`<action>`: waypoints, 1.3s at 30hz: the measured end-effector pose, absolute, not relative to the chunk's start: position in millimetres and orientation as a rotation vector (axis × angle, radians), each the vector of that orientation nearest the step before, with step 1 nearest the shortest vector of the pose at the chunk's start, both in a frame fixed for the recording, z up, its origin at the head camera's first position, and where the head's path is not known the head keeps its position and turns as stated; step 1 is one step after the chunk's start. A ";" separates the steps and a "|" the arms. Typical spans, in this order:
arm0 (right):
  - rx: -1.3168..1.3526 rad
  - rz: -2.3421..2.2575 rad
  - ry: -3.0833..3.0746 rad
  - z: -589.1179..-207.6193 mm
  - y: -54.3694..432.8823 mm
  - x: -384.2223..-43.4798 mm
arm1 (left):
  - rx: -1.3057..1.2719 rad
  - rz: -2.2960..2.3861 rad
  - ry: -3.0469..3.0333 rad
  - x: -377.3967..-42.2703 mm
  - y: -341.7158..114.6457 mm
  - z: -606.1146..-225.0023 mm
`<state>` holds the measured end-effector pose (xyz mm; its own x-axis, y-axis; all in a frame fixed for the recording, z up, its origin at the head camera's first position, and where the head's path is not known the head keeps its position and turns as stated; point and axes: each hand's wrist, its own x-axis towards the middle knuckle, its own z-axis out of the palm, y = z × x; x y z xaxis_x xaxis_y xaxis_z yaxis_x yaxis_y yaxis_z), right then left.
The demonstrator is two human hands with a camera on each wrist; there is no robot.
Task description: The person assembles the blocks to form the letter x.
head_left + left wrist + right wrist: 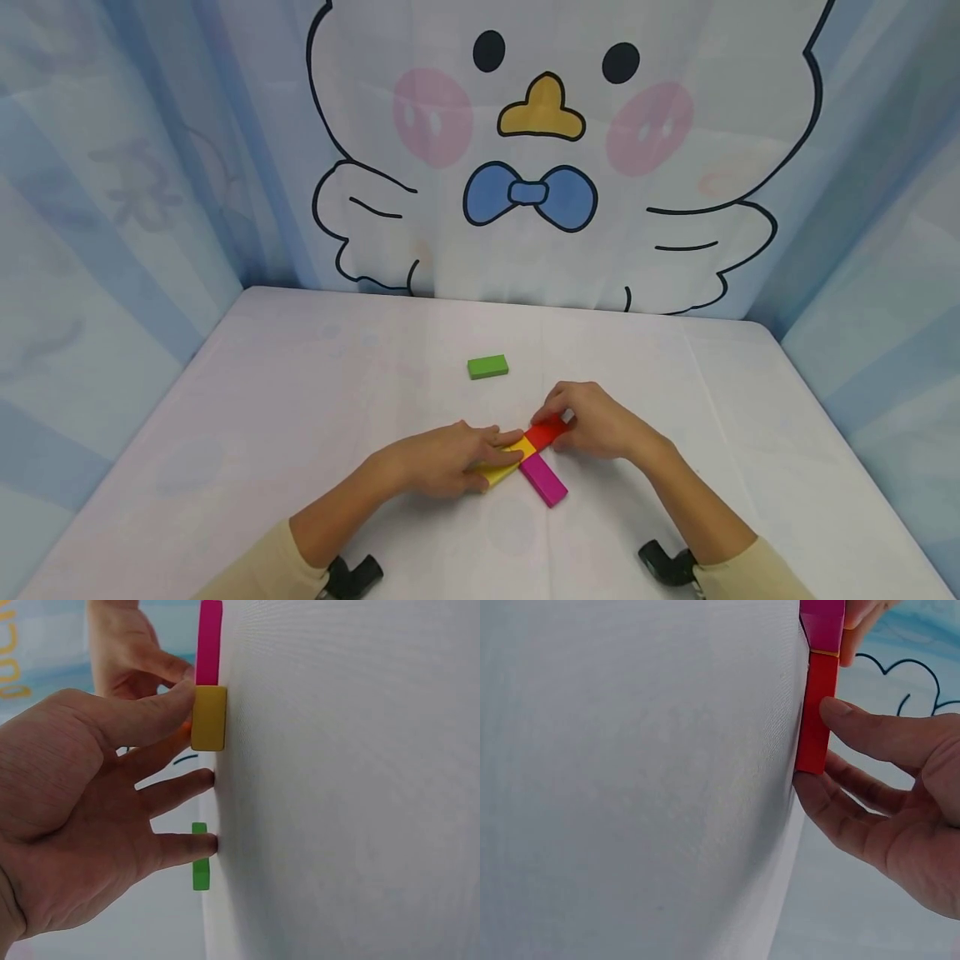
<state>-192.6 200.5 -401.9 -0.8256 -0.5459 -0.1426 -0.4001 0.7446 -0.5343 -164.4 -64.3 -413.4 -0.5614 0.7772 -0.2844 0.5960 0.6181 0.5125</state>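
A yellow block point(500, 472) and a red block point(546, 432) lie end to end on the white table, in a slanting line. From where they meet, a magenta block point(543, 481) runs off toward the near right. My left hand point(444, 457) holds the yellow block between thumb and index finger; in the left wrist view the thumb point(154, 716) lies against it and the other fingers are spread. My right hand point(603, 421) grips the red block, its thumb point(870, 731) along one side and fingertips at the end. Part of the yellow block is hidden under my left fingers.
A green block point(488, 367) lies apart, farther back on the table point(360, 358). Behind the table hangs a curtain point(525, 267) with a cartoon bird, and more curtain stands at both sides. A dark device point(667, 564) sits at each wrist.
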 end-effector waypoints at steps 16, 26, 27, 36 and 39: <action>-0.721 -0.684 2.706 -396.4 204.0 -184.2 | 1.087 0.511 2.336 -167.7 -66.6 -411.4; -0.766 -0.705 2.730 -390.3 209.9 -165.3 | 1.135 0.607 2.399 -176.7 -77.7 -407.8; -0.772 -0.705 2.727 -390.1 210.4 -162.7 | 1.132 0.613 2.418 -177.8 -78.6 -407.4; -0.869 -0.718 2.623 -388.2 211.2 -146.1 | 0.990 0.757 2.590 -188.0 -86.6 -405.8; -0.904 -0.711 2.590 -389.2 209.5 -144.2 | 0.942 0.806 2.637 -192.7 -89.7 -405.4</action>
<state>-144.2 209.5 -389.2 -0.7542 -0.6454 -0.1210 -0.4932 0.6784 -0.5446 -192.7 -89.7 -405.4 -0.7677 0.6402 -0.0278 0.5152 0.6424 0.5674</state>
